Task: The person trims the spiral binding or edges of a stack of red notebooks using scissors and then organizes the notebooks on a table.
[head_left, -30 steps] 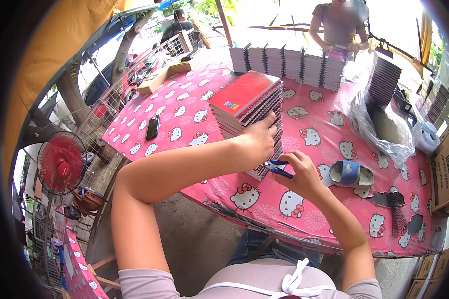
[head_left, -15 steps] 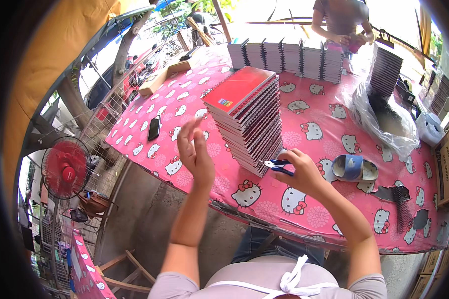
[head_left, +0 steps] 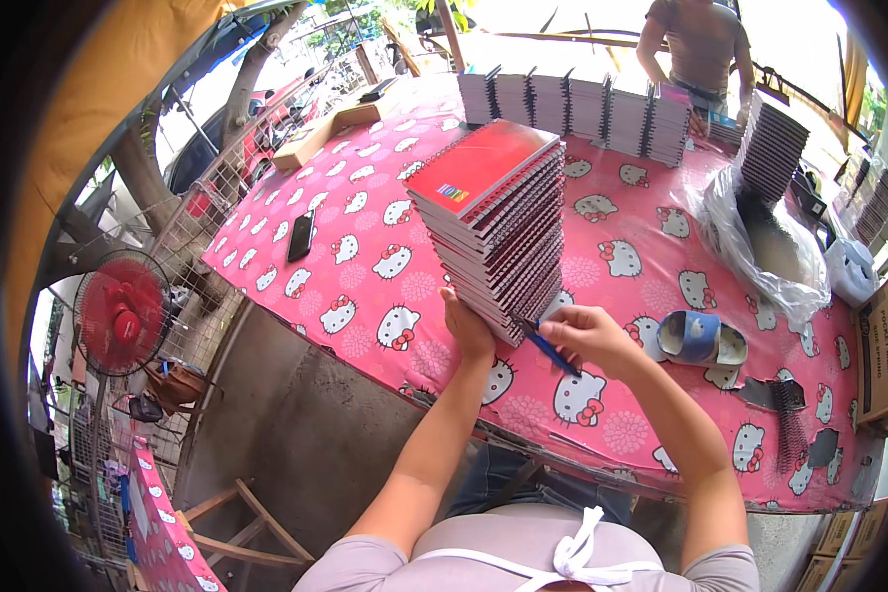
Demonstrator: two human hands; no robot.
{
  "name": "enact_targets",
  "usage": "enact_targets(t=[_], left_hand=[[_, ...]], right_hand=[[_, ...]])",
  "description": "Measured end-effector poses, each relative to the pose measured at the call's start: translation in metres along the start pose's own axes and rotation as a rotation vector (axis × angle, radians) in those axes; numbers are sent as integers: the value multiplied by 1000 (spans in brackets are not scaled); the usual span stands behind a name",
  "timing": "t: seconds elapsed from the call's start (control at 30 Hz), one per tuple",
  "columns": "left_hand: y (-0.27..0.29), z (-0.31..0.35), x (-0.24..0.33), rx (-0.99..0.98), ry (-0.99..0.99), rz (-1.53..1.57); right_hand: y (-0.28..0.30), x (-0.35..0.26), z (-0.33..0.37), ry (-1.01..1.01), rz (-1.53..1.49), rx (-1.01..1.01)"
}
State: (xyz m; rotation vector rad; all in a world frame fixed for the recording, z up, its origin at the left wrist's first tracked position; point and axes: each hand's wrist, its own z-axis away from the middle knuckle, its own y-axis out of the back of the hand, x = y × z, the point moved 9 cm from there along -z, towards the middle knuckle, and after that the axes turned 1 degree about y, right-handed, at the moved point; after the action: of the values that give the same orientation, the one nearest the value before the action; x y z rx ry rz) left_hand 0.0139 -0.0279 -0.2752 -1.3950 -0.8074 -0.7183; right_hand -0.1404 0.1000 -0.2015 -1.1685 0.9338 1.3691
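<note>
A tall stack of spiral-bound notebooks, with a red cover on top, stands on the table in front of me. My left hand grips its lower left side, and some of its fingers are hidden along the stack. My right hand holds small blue-handled pliers at the stack's lower right. The jaws meet the coil bindings near the bottom, though I cannot make out whether they bite on a wire.
The pink patterned tablecloth has torn patches at right. A phone lies left, a blue tape roll right. Behind stand a row of notebooks, another stack with plastic wrap, and a person. A fan stands left.
My left hand has come down from the air beside the stack onto its lower left side. The pliers have turned in my right hand, their handles now pointing down toward the table's near edge.
</note>
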Motion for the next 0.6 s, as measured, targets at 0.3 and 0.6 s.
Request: enact_targets(t=[0.3,0.6], left_hand=[[0,1,6,41,-24,-21],[-1,6,4,44,36,-94]], right_hand=[[-12,-57,32,844,1110,459],[15,0,-3,113,206,104]])
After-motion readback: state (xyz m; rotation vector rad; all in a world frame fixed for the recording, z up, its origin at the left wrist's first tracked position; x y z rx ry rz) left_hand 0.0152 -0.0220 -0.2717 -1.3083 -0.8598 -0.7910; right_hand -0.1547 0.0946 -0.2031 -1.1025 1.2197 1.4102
